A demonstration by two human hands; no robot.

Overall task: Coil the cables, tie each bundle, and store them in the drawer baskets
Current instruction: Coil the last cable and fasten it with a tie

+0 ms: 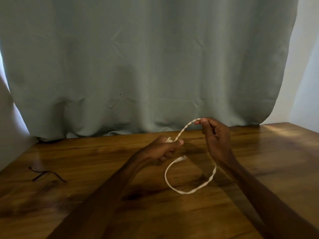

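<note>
1. Cable [183,131], white and twisted, stretches between both hands above the table [259,178].
2. Left hand [161,149] pinches its near end; right hand [215,135] pinches its far part.
3. Its tail loops down to the table.

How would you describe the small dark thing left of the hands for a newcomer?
On the glossy brown wooden table, look well left of the left hand. There lies a thin dark bent strand, untouched, unlike the white twisted cable gripped by that hand and the right hand.
</note>
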